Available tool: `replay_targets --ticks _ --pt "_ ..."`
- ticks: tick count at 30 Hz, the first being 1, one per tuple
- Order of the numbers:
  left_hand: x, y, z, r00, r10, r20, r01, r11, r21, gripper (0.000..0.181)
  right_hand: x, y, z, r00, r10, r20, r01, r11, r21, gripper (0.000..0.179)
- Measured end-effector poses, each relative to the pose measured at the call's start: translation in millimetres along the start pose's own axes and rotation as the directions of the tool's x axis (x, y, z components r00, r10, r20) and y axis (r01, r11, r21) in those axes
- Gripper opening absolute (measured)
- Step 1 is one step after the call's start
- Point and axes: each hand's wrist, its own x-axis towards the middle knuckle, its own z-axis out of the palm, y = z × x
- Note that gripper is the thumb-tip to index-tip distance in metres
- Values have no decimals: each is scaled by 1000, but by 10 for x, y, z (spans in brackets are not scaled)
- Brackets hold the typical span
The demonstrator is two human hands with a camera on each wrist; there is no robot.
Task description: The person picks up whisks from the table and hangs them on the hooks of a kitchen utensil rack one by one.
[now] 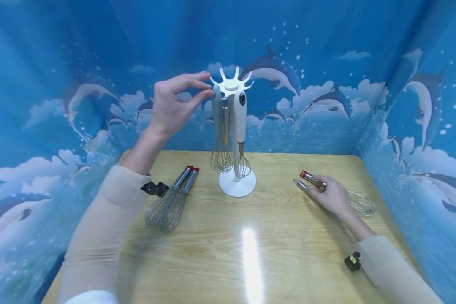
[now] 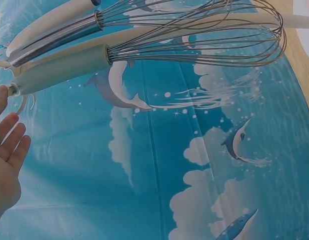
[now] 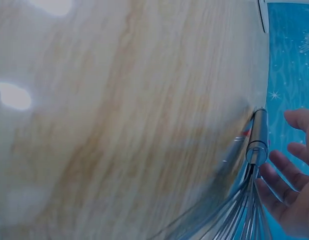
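My left hand (image 1: 176, 99) is raised at the top of a white whisk stand (image 1: 237, 188), its thumb and index fingertip pinching the top end of a green-handled whisk (image 2: 64, 72). In the left wrist view its other fingers are spread apart. Beside that whisk hang a steel-handled whisk (image 1: 225, 122) and a white-handled whisk (image 1: 240, 120). At the right, my right hand (image 1: 334, 196) is low over two whisks lying on the table: a red-ended whisk (image 1: 307, 175) and a plain steel whisk (image 3: 257, 135). In the right wrist view its fingers are parted and loosely bent beside the steel handle.
Two red-ended whisks (image 1: 180, 188) lie side by side on the wooden table (image 1: 213, 261), left of the stand. Blue dolphin-print curtains (image 1: 327, 50) enclose the table at the back and sides. Several bare hooks (image 1: 235, 74) fan out at the stand's top.
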Motion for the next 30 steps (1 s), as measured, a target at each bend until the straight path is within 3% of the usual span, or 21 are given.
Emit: replay_targets --ticks 12,19,30 --pt "5 22 5 1000 -1 -4 1 1000 -1 15 -4 82 75 998 -7 54 9 999 -34 49" --pt "1 9 4 1000 4 -6 -4 1000 -2 15 -3 106 129 999 -8 44 9 1000 -30 49" --pt "1 -6 5 1000 8 -4 -8 1000 -5 16 14 143 192 996 30 79 -34 998 50 50"
